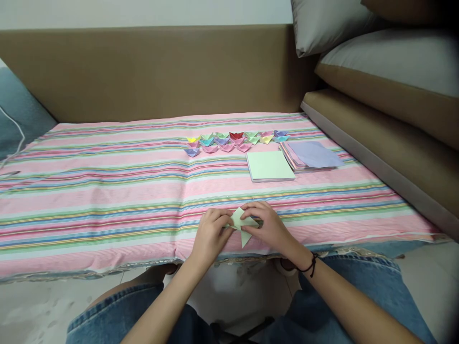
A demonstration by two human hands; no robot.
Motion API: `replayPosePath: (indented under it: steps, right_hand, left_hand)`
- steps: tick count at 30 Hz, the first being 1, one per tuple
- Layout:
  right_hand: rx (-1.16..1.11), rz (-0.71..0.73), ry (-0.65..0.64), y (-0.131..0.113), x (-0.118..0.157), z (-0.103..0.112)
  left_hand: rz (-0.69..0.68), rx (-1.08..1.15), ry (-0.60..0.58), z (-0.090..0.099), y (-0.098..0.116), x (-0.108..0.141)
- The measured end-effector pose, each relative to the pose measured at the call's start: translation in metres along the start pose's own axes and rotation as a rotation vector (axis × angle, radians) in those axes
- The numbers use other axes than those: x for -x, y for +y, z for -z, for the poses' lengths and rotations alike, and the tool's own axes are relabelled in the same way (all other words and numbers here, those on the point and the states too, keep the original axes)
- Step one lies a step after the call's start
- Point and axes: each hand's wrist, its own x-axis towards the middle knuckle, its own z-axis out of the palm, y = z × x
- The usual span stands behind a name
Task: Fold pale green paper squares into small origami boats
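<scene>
In the head view, your left hand (212, 230) and your right hand (268, 225) both pinch the pale green folded paper (238, 219), which is between them near the front edge of the striped cloth (118, 229). It should be very light, and easily creased or torn; better you hold it gently by the folded layers.

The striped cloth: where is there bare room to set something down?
The widest bare patch of striped cloth lies left of the folded paper shapes, in front of the brown backrest. A narrower strip runs between the green-topped stack and the right hand. Crowded: the shapes' rows beside that stack and the purple-topped stack.
</scene>
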Motion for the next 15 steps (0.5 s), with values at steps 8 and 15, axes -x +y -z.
replayPosePath:
  steps: [8, 15]
  right_hand:
    - [-0.484, -0.176, -0.106, -0.003, 0.001, 0.008]
    - [-0.699, -0.395, -0.049, -0.01, 0.001, 0.01]
  left_hand:
    - [-0.047, 0.145, 0.161, 0.009, 0.013, 0.003]
    - [-0.123, 0.108, 0.305, 0.015, 0.017, 0.008]
